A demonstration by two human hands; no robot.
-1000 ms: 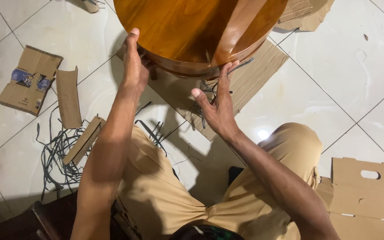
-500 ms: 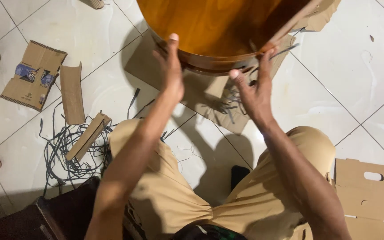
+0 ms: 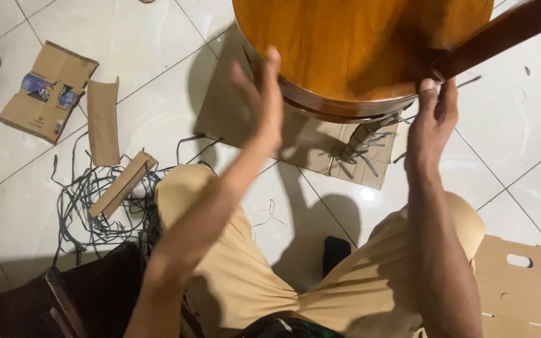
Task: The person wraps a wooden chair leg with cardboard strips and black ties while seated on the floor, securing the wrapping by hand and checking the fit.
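A round, glossy brown wooden top [image 3: 358,44] stands tilted at the top of the head view, with a dark wooden leg [image 3: 502,31] running off to the upper right. My left hand [image 3: 264,100] is open with fingers spread, right at the left side of the rim. On the right side, my right hand [image 3: 432,119] reaches up with its fingertips against the rim, just below the leg. The top rests over a flat cardboard sheet [image 3: 308,141] on the white tiled floor. My knees in tan trousers [image 3: 233,263] fill the lower middle.
Cut dark strips [image 3: 364,150] lie on the sheet under the top. A tangle of dark straps [image 3: 89,206] and cardboard scraps [image 3: 103,122] litter the floor at left, beside a flattened box [image 3: 45,91]. Another cardboard box [image 3: 521,281] sits lower right, dark wooden furniture [image 3: 64,300] lower left.
The wooden top has shifted to the right and turned, bringing the leg round to the upper right. Both hands followed it rightward along the rim, the left opening out.
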